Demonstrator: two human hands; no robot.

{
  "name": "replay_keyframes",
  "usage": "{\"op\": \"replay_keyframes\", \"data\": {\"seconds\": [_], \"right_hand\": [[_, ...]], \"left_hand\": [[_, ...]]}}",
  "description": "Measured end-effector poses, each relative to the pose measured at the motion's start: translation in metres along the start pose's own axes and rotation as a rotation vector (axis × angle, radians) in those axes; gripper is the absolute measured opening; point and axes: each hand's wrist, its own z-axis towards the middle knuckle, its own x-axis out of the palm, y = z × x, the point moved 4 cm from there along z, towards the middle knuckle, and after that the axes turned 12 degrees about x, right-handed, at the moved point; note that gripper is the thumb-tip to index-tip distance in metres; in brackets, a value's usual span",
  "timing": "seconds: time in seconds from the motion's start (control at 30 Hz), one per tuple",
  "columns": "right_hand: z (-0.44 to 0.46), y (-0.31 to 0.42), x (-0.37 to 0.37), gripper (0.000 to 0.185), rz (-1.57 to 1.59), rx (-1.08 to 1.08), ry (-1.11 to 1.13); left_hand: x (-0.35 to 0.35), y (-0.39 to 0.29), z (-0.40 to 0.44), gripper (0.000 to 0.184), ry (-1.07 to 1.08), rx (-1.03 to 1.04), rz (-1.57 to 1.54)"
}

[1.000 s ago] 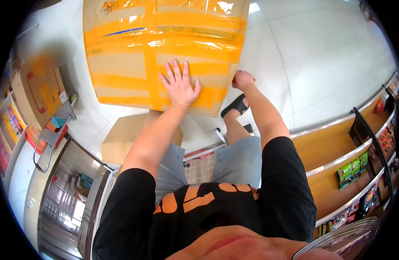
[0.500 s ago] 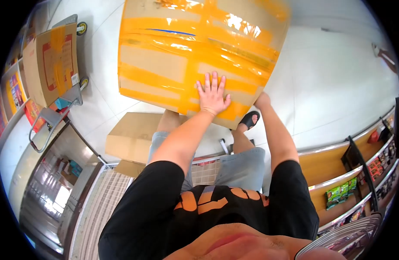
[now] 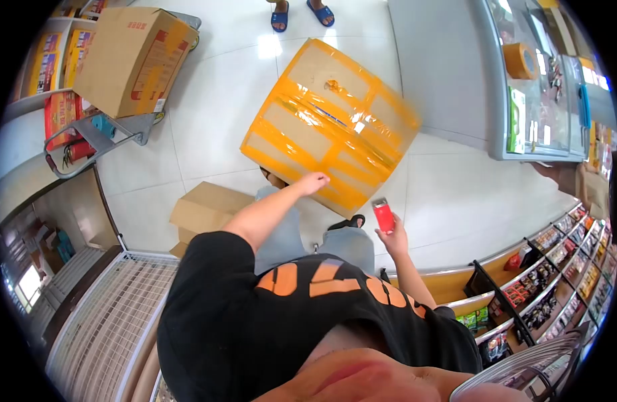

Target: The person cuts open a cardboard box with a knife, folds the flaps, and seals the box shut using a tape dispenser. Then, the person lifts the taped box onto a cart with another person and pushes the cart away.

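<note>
A large cardboard box (image 3: 307,143), banded with orange tape, sits on the floor before me, turned at an angle. My left hand (image 3: 314,183) is closed over the box's near side; anything inside its curled fingers is hidden. To the right of the box's near corner, my right hand (image 3: 394,236) grips a small red flat-bodied object (image 3: 383,217) with a dark, metallic-looking end pointing away from me. That object is apart from the box.
At upper left a brown carton (image 3: 131,60) rests on a grey hand trolley (image 3: 137,130). A smaller carton (image 3: 211,204) stands left of my legs. Another person's blue slippers (image 3: 279,18) show beyond the box. A glass-topped counter (image 3: 482,100) and snack shelves (image 3: 522,288) line the right.
The taped box now appears lower and rotated. My left hand has gone from lying flat on it to closed. My right hand has left its corner and now holds the red object.
</note>
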Motion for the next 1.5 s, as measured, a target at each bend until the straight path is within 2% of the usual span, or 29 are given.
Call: {"op": "replay_keyframes", "data": {"seconds": [0.03, 0.07, 0.1, 0.17, 0.2, 0.27, 0.3, 0.37, 0.4, 0.47, 0.53, 0.57, 0.6, 0.67, 0.7, 0.73, 0.77, 0.83, 0.87, 0.93, 1.0, 1.03, 1.07, 1.13, 1.2, 1.27, 1.37, 1.47, 1.5], "right_hand": [[-0.004, 0.026, 0.003, 0.078, -0.089, -0.176, -0.067], [-0.007, 0.054, 0.006, 0.075, -0.058, -0.188, -0.029], [-0.011, 0.078, 0.006, 0.075, -0.069, -0.170, -0.019], [-0.007, 0.135, 0.004, 0.078, -0.130, -0.514, 0.028], [0.005, 0.152, 0.001, 0.078, -0.135, -0.518, 0.025], [0.020, 0.175, 0.002, 0.081, -0.071, -0.700, 0.072], [0.034, 0.177, 0.002, 0.081, -0.083, -0.699, 0.085], [0.074, 0.183, 0.006, 0.082, -0.180, -0.799, 0.138], [0.092, 0.189, 0.008, 0.084, -0.178, -0.848, 0.141], [0.132, 0.198, 0.015, 0.084, -0.160, -0.837, 0.136], [0.167, 0.203, 0.019, 0.083, -0.134, -0.795, 0.129], [0.191, 0.208, 0.014, 0.082, -0.223, -0.733, 0.088], [0.212, 0.214, 0.010, 0.081, -0.307, -0.674, 0.042], [0.254, 0.227, 0.000, 0.078, -0.425, -0.638, 0.020], [0.276, 0.238, 0.000, 0.075, -0.529, -0.611, -0.013], [0.295, 0.249, 0.002, 0.075, -0.526, -0.598, -0.009], [0.317, 0.259, 0.006, 0.072, -0.560, -0.575, 0.032], [0.346, 0.275, 0.021, 0.070, -0.588, -0.525, 0.074], [0.359, 0.287, 0.039, 0.068, -0.649, -0.530, 0.048], [0.369, 0.321, 0.057, 0.064, -0.761, -0.478, 0.043], [0.381, 0.333, 0.064, 0.063, -0.733, -0.431, 0.063], [0.385, 0.331, 0.069, 0.062, -0.722, -0.422, 0.096], [0.391, 0.326, 0.073, 0.062, -0.718, -0.398, 0.096], [0.390, 0.318, 0.072, 0.061, -0.604, -0.557, 0.015], [0.392, 0.318, 0.072, 0.061, -0.635, -0.517, 0.034], [0.391, 0.323, 0.074, 0.061, -0.637, -0.522, 0.048], [0.391, 0.323, 0.064, 0.062, -0.678, -0.490, 0.028], [0.387, 0.331, 0.062, 0.064, -0.738, -0.373, 0.127], [0.386, 0.335, 0.060, 0.065, -0.746, -0.322, 0.169]], "left_hand": [[0.000, -0.023, -0.021, 0.063, -0.059, -0.119, -0.360], [0.006, -0.046, -0.044, 0.064, -0.111, -0.250, -0.727], [0.006, -0.062, -0.057, 0.064, -0.101, -0.262, -0.744], [-0.014, -0.100, -0.055, 0.061, -0.064, -0.111, -1.306], [-0.030, -0.121, -0.056, 0.061, -0.063, -0.103, -1.308], [-0.058, -0.157, -0.069, 0.049, -0.119, 0.115, -1.199], [-0.064, -0.158, -0.070, 0.049, -0.126, 0.117, -1.214], [-0.080, -0.142, -0.053, 0.037, -0.253, 0.046, -0.910], [-0.081, -0.137, -0.032, 0.037, -0.270, 0.052, -0.927], [-0.098, -0.115, -0.002, 0.032, -0.567, 0.021, -0.698], [-0.142, -0.125, 0.029, 0.030, -0.851, 0.050, -0.534], [-0.181, -0.102, 0.056, 0.030, -0.956, 0.084, -0.265], [-0.227, -0.091, 0.075, 0.030, -0.915, -0.005, -0.095], [-0.318, -0.083, 0.089, 0.030, -1.037, 0.126, -0.340], [-0.372, -0.058, 0.097, 0.035, -1.034, 0.180, -0.229], [-0.424, -0.037, 0.099, 0.037, -1.054, 0.092, -0.155], [-0.480, 0.022, 0.106, 0.039, -1.084, 0.267, -0.217], [-0.540, 0.031, 0.094, 0.031, -1.269, 0.028, 0.141], [-0.571, 0.068, 0.098, 0.031, -1.303, 0.066, 0.099], [-0.603, 0.125, 0.114, 0.034, -1.165, -0.046, 0.078], [-0.591, 0.163, 0.168, 0.037, -1.044, -0.069, 0.049], [-0.574, 0.183, 0.192, 0.041, -0.961, -0.105, 0.011], [-0.541, 0.195, 0.219, 0.046, -0.845, -0.047, 0.063], [-0.476, 0.212, 0.263, 0.053, -0.630, 0.031, 0.069], [-0.447, 0.215, 0.272, 0.054, -0.529, -0.063, -0.294], [-0.433, 0.194, 0.260, 0.056, -0.504, -0.140, -0.578], [-0.425, 0.113, 0.219, 0.058, -0.472, -0.091, -0.724], [-0.428, 0.007, 0.169, 0.073, -0.417, 0.140, -0.471], [-0.411, -0.007, 0.164, 0.073, -0.409, 0.138, -0.459]]}}
